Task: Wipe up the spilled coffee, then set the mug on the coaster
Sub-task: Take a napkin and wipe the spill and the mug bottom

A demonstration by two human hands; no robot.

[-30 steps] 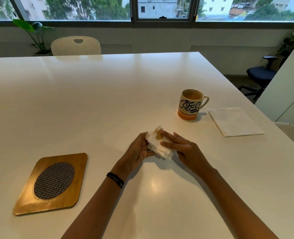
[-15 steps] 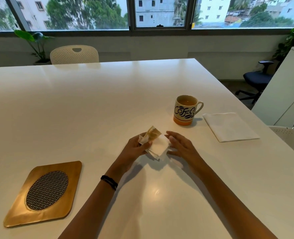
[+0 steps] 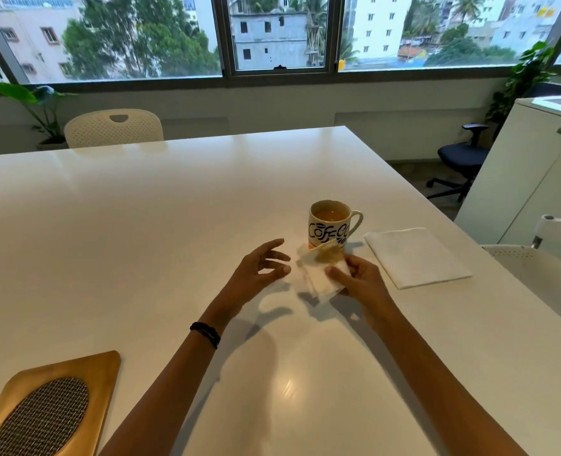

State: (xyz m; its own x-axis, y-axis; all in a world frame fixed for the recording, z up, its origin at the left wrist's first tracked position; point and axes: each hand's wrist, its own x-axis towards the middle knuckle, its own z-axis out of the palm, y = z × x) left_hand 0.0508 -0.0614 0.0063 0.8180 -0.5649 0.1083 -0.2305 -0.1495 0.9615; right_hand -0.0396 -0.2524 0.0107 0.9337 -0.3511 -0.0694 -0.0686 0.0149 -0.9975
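A white mug (image 3: 330,227) with dark lettering and an orange base stands on the white table (image 3: 141,241), holding brown liquid. Just in front of it my right hand (image 3: 360,283) grips a crumpled white napkin (image 3: 322,274) with a brown coffee stain on its upper part. My left hand (image 3: 256,274) hovers a little to the napkin's left, fingers spread and holding nothing. The wooden coaster (image 3: 47,406) with a woven oval inset lies at the near left corner. I see no spill on the table.
A clean folded napkin (image 3: 417,256) lies to the right of the mug near the table's right edge. A white chair (image 3: 114,128) stands at the far side, a dark office chair (image 3: 460,162) and a white cabinet (image 3: 529,179) to the right.
The stained napkin passed from my left hand to my right hand and moved right, toward the mug. My left hand let go and opened. The camera tilted up.
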